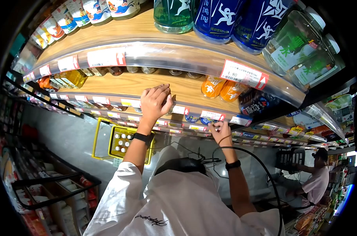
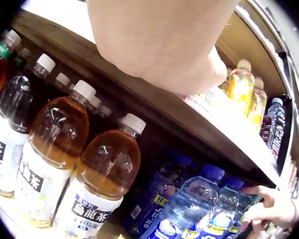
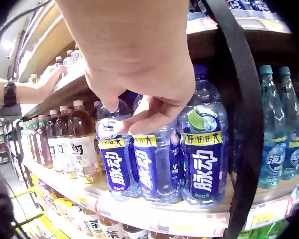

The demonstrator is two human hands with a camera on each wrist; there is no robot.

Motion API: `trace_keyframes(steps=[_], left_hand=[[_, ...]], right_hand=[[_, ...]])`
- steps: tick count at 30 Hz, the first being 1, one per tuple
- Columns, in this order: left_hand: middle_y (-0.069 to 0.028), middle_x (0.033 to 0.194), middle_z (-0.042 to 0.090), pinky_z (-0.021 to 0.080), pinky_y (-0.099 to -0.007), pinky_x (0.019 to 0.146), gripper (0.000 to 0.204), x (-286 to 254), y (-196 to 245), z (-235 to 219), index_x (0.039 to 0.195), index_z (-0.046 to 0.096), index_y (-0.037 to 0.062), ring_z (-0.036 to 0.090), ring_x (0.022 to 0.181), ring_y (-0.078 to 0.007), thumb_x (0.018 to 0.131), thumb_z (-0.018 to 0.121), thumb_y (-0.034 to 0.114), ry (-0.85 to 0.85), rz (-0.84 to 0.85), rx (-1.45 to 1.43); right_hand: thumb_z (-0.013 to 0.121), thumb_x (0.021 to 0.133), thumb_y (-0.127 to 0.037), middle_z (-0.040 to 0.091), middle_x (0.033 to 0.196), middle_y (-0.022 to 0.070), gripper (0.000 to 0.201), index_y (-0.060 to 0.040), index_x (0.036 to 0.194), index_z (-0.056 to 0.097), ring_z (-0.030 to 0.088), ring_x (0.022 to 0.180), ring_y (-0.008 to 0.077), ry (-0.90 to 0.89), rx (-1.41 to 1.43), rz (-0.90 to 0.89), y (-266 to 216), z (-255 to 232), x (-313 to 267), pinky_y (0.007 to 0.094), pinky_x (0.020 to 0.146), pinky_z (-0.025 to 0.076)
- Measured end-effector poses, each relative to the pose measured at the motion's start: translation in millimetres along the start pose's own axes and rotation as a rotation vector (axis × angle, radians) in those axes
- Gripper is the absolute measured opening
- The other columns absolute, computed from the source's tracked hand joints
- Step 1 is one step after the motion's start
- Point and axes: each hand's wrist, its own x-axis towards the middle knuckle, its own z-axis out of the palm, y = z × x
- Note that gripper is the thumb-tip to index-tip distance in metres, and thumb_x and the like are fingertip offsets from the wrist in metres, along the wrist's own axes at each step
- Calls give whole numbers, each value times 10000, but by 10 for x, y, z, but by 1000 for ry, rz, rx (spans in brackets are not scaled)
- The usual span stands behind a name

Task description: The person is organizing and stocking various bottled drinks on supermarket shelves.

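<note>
Resting on the wooden shelf, your left hand lies with its fingers extended and loose, holding nothing; a dark watch sits on that wrist. Your right hand is one level lower, at the tops of the blue-labelled bottles. Its fingers are bent there, over the left and middle bottles of the front row as the right wrist view shows; whether they grip one, you cannot tell, contact being partly hidden by the hand.

Position of bottles: upright, side by side on the lower shelf, three in front, more behind. To their left stand white-capped tea bottles; to their right, past a dark upright, teal-capped bottles. Price labels line the front edge.

Surroundings: orange bottles stand on the same shelf as your left hand, to its right. On the floor, a yellow basket holds white-capped items.
</note>
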Motion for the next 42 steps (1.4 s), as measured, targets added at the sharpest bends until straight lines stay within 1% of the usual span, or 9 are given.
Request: trace_keyframes(steps=[4, 5, 8, 11, 18, 22, 24, 29, 42], left_hand=[[-16, 1090, 790, 485, -336, 840, 136, -6, -3, 11, 951, 779, 105, 731, 993, -178, 859, 694, 157, -8, 5, -5], [-17, 1086, 789, 483, -338, 837, 132, -14, -13, 10, 949, 777, 104, 730, 993, -180, 862, 692, 156, -16, 1, -10], [-18, 1081, 788, 478, -341, 830, 126, -16, -14, -8, 944, 772, 103, 730, 992, -184, 866, 688, 156, -27, -3, -16], [-17, 1081, 787, 474, -340, 825, 120, 9, 7, -9, 938, 768, 103, 729, 988, -186, 866, 685, 153, -19, -1, -16], [-10, 1083, 785, 477, -350, 822, 118, -31, -43, 41, 920, 755, 105, 725, 989, -182, 845, 708, 183, -13, 13, 3], [-12, 1073, 786, 476, -348, 823, 115, -19, -26, 35, 915, 759, 106, 724, 982, -188, 843, 709, 180, -2, 18, -7], [-14, 1075, 785, 473, -344, 826, 121, -32, -18, 24, 920, 762, 104, 722, 983, -189, 841, 709, 179, -35, 15, -20], [-16, 1069, 782, 461, -344, 842, 117, -11, 35, 2, 916, 760, 106, 714, 959, -193, 841, 702, 174, -32, -8, -2], [-17, 1100, 776, 445, -355, 849, 116, -3, 26, 5, 954, 752, 101, 700, 985, -197, 885, 668, 141, -74, 0, 0]], right_hand=[[756, 935, -297, 739, 734, 105, 312, 10, 965, 713, 747, 668, 225, 19, -11, -111, 427, 347, 369, 369, 662, 571], [743, 896, -502, 763, 773, 122, 401, -108, 945, 801, 745, 746, 323, -73, 104, 84, 483, 364, 424, 434, 729, 572], [730, 918, -263, 760, 780, 128, 273, 2, 979, 762, 747, 688, 254, -32, 84, 65, 309, 296, 468, 394, 689, 569], [801, 870, -332, 759, 843, 122, 317, -48, 1007, 766, 728, 778, 317, 177, 102, -141, 303, 348, 407, 437, 706, 555], [835, 828, -424, 720, 760, 139, 416, -49, 990, 760, 689, 672, 345, -7, -46, 177, -232, -17, 195, 431, 617, 521], [845, 792, -487, 710, 711, 155, 486, -33, 914, 723, 702, 687, 403, 183, -76, 71, -234, -51, 44, 498, 657, 555], [830, 764, -561, 738, 803, 222, 638, -9, 1036, 662, 722, 784, 450, 22, -210, 211, -128, -63, 38, 539, 722, 574], [830, 748, -596, 740, 862, 259, 791, 7, 1195, 580, 716, 820, 487, 67, -264, 160, -53, -26, -23, 553, 742, 580], [866, 755, -540, 727, 828, 261, 781, 8, 1206, 538, 719, 777, 469, 65, -123, 169, -18, 34, -82, 542, 687, 582]])
